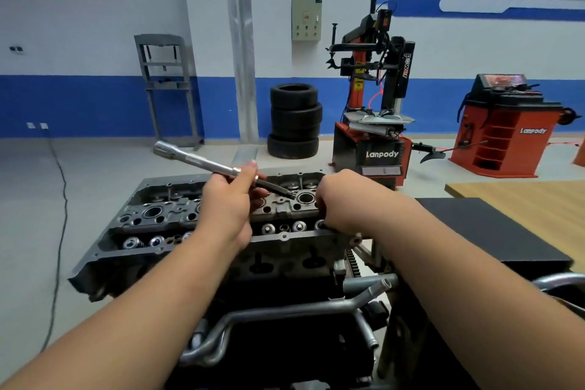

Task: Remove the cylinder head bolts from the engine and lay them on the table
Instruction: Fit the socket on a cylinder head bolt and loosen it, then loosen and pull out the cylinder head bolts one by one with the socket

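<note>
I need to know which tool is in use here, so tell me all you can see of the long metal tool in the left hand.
The tool is a long, slim bar of bright, silvery metal, like a socket extension. Its upper end widens into a hollow socket-like head, and it narrows to a darker tip. It slants from upper left down to the right, tip at a hole in the cylinder head, beside a round bore. The left hand grips its middle, thumb over the shaft. The right hand does not appear to touch it.

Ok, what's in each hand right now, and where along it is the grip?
The left hand grips the long socket wrench low on its shaft, near the tip at the cylinder head. The right hand rests on the head; whether it holds anything cannot be told.
</note>
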The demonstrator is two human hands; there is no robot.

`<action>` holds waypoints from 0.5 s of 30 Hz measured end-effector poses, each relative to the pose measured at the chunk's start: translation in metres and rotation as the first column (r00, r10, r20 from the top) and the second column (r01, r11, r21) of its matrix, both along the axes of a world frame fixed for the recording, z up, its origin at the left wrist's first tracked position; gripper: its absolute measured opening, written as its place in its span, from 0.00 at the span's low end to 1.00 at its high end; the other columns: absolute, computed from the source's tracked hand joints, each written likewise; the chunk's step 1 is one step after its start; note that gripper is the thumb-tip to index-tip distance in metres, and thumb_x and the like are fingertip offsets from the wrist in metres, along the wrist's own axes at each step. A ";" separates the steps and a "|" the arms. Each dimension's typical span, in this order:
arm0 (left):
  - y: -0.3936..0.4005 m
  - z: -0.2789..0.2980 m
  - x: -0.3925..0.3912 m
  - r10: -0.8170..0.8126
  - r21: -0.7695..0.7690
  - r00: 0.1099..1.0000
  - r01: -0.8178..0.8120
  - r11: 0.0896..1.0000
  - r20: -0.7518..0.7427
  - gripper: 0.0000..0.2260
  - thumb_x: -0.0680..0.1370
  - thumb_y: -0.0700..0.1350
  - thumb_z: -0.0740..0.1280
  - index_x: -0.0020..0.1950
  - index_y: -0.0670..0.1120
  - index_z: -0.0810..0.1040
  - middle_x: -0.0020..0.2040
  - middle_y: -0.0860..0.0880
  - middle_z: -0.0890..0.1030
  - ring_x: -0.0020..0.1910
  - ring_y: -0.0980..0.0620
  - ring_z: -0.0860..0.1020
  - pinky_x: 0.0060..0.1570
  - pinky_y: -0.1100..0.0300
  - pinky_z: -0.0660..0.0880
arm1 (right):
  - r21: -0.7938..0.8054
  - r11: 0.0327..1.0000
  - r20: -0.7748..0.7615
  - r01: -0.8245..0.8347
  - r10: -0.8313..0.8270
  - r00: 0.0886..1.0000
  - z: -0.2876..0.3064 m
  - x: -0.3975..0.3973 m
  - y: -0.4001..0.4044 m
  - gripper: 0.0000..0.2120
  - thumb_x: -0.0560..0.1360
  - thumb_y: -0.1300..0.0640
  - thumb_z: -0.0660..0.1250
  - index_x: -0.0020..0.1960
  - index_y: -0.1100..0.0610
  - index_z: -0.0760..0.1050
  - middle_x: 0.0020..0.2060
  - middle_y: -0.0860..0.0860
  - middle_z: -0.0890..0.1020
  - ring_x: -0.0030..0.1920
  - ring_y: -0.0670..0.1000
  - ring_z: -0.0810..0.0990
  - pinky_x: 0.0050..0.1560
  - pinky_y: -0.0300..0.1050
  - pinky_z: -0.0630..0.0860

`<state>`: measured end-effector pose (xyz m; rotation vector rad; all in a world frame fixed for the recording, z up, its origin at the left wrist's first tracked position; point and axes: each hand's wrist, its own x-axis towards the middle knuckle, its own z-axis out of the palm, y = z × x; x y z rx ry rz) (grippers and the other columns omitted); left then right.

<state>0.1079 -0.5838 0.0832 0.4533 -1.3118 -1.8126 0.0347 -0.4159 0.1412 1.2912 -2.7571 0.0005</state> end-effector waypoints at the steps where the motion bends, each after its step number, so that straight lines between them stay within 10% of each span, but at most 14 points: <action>1: 0.000 -0.001 -0.001 0.000 0.003 1.000 0.000 1.000 0.003 0.10 0.83 0.46 0.70 0.48 0.40 0.80 0.34 0.50 0.83 0.28 0.58 0.79 0.28 0.64 0.75 | 0.046 0.999 -0.036 -0.001 0.002 0.999 0.002 0.002 -0.003 0.11 0.74 0.66 0.66 0.37 0.53 0.71 0.36 0.52 0.76 0.36 0.52 0.76 0.32 0.44 0.71; 11: 0.004 -0.001 0.000 0.019 -0.115 0.995 -0.007 0.993 0.100 0.10 0.83 0.48 0.69 0.52 0.41 0.79 0.41 0.47 0.85 0.29 0.58 0.81 0.30 0.65 0.76 | 0.384 0.923 -0.216 -0.026 0.117 0.969 0.018 0.020 -0.022 0.08 0.76 0.62 0.69 0.55 0.58 0.77 0.36 0.51 0.67 0.31 0.49 0.67 0.36 0.46 0.70; 15: 0.008 0.002 0.005 0.037 -0.185 0.988 -0.008 0.983 0.151 0.10 0.83 0.49 0.69 0.52 0.42 0.78 0.42 0.47 0.86 0.30 0.58 0.82 0.30 0.64 0.77 | 0.390 0.921 -0.256 0.009 0.099 0.962 0.031 0.016 -0.021 0.12 0.75 0.61 0.70 0.37 0.57 0.68 0.35 0.51 0.71 0.31 0.50 0.71 0.26 0.41 0.65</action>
